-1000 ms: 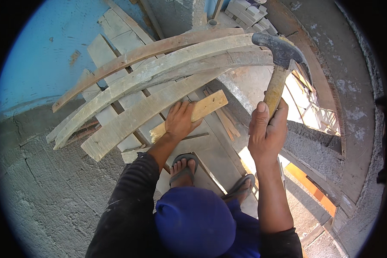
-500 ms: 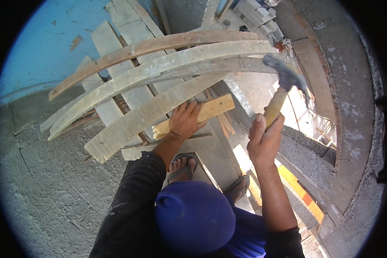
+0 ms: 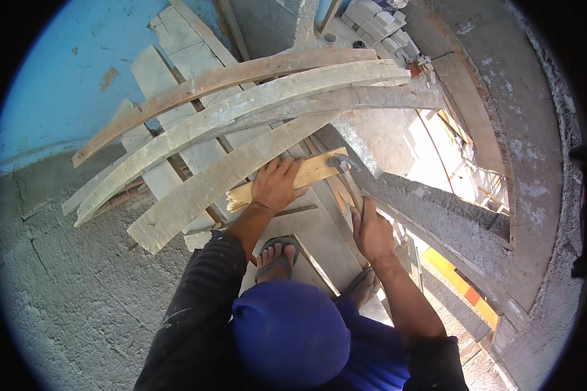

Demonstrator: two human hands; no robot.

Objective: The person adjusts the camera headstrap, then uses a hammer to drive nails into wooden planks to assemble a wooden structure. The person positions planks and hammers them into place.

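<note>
My left hand (image 3: 275, 185) is closed over a short, yellowish wooden board (image 3: 316, 169), gripping it near its middle. The board's left end is ragged and splintered. In my right hand (image 3: 373, 232) is a claw hammer (image 3: 341, 161), its metal head down at the right end of the short board. My fingers wrap round the lower part of its handle. Just beyond the left hand lies a wider, straight plank (image 3: 222, 174), set slantwise. Whether a nail is under the hammer head cannot be made out.
Curved timber pieces (image 3: 235, 111) lie across pale planks (image 3: 169, 88) on the far side. My sandalled foot (image 3: 277, 259) stands on boards below. To the right is an opening (image 3: 453, 163) through the concrete, bordered by a concrete beam (image 3: 430, 195). A blue wall (image 3: 72, 78) rises at far left.
The hammer has swung down and left from its raised position onto the right end of the short board. My left hand keeps its grip on the board.
</note>
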